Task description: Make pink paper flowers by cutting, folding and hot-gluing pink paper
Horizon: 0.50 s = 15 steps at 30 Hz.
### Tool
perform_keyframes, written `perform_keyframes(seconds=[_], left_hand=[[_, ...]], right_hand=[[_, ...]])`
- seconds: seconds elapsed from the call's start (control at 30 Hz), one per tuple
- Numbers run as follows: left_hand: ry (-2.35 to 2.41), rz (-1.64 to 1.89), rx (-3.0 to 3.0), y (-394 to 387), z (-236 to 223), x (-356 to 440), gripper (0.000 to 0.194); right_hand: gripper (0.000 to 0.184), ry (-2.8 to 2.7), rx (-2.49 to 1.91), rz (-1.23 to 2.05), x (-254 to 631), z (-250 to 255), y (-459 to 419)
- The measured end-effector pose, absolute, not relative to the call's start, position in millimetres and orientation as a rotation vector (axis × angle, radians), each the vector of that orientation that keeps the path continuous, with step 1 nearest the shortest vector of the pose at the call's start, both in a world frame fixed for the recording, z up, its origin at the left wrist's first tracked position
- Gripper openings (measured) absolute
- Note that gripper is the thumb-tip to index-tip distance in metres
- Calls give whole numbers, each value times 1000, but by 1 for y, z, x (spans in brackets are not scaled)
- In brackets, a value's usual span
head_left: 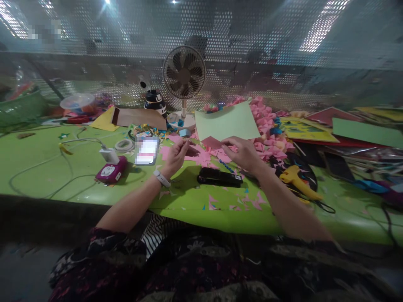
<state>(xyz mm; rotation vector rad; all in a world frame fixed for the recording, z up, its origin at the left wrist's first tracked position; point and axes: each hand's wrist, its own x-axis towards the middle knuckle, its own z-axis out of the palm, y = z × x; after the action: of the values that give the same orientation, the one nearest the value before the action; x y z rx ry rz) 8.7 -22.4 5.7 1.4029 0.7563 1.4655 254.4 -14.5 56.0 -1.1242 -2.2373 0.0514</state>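
Observation:
Over the green-covered table, my right hand [242,154] is closed, its fingertips at the corner of a piece of pink paper [210,141]. My left hand [176,156], with a white wristband, is closed in a pinch; what lies between its fingers is too small to make out. Pink paper scraps [201,157] are spread between and beneath my hands. A black stapler [219,178] rests just in front of them. Behind the pink piece, a large pale green sheet [228,123] leans against a heap of folded pink paper pieces [267,121].
A small fan [184,73] stands at the back. Left are a lit phone [147,150], a tape roll [124,145] and a purple power socket [111,171] with a cable. To the right lie a yellow glue gun [299,182], a dark phone [338,166] and coloured sheets [368,131].

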Motion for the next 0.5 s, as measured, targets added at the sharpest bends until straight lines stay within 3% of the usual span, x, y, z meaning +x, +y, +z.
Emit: perform_keyframes(seconds=[0.27,0.4,0.5], left_hand=[[778,1129,1213,-26,8,8,65],[694,1107,1161,-21,3,6,37],[645,1103,1196,-22,3,5,34]], right_hand=[[28,-2336,-978,107,241,56,-27],[23,-2483,-860,48,231,54,-37],[19,-2415,-719,136,227,55,-41]])
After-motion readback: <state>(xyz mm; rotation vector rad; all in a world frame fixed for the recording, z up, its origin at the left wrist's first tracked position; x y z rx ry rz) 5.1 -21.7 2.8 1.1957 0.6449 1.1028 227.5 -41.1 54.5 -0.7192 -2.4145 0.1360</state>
